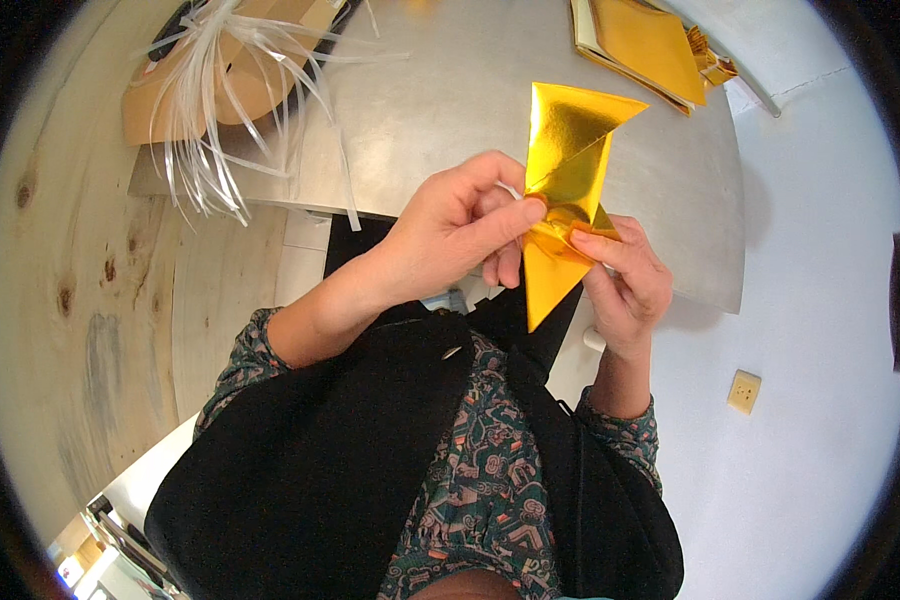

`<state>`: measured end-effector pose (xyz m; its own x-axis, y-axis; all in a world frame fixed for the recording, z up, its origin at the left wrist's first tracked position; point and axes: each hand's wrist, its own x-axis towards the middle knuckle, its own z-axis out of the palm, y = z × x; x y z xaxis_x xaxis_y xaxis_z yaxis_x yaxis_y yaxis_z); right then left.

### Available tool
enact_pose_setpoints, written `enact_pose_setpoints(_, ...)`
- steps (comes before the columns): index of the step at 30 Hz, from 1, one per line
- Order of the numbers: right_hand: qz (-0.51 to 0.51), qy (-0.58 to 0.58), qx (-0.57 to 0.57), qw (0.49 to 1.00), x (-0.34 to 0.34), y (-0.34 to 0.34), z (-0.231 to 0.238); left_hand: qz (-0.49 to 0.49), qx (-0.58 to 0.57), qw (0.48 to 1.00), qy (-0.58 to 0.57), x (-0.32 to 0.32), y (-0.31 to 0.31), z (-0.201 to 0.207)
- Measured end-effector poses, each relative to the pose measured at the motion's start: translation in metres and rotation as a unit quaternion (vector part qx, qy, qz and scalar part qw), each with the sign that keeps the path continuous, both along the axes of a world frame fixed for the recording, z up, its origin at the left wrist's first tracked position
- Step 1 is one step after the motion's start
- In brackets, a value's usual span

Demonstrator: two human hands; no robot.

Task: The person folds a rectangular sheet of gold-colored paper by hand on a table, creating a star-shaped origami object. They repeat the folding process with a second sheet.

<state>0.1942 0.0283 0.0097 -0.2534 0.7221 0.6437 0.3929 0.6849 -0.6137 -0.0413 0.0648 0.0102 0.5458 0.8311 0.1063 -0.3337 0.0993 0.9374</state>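
Pale wall (pixel 820 300) with a cream outlet (pixel 743 391) stands to the right of a grey table (pixel 450 110), where clear strips (pixel 205 140) spill over a brown box (pixel 160 105) at the far left and folded gold sheets (pixel 642 48) lie at the far right. Over the table's near edge is a folded piece of gold paper (pixel 567 135), wide at the top and pointed below. The left hand (pixel 460 225) pinches its middle from the left, thumb on top, while the right hand (pixel 630 280) grips it from the right, fingers closed on the folds.

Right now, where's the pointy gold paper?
In the head view, the pointy gold paper is right of centre, held by the left hand and right hand.
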Motion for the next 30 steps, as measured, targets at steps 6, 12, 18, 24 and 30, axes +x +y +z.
enact_pose_setpoints(6,-0.011,0.041,-0.039,0.998,0.004,-0.001,-0.002,0.086,0.197,0.977,0.019,-0.001,-0.011,-0.009)
enact_pose_setpoints(12,-0.019,0.028,-0.044,0.998,0.000,-0.003,0.000,0.077,0.201,0.976,0.035,0.001,-0.008,-0.016)
enact_pose_setpoints(18,0.007,0.097,-0.100,0.990,0.000,-0.004,-0.004,0.067,0.129,0.989,0.017,0.006,-0.011,-0.022)
enact_pose_setpoints(24,-0.017,0.135,-0.162,0.977,-0.001,-0.008,-0.008,0.086,0.089,0.992,-0.011,0.013,-0.015,-0.023)
enact_pose_setpoints(30,-0.003,0.237,-0.267,0.934,-0.008,-0.012,-0.009,0.068,0.033,0.997,-0.006,0.012,-0.014,-0.026)
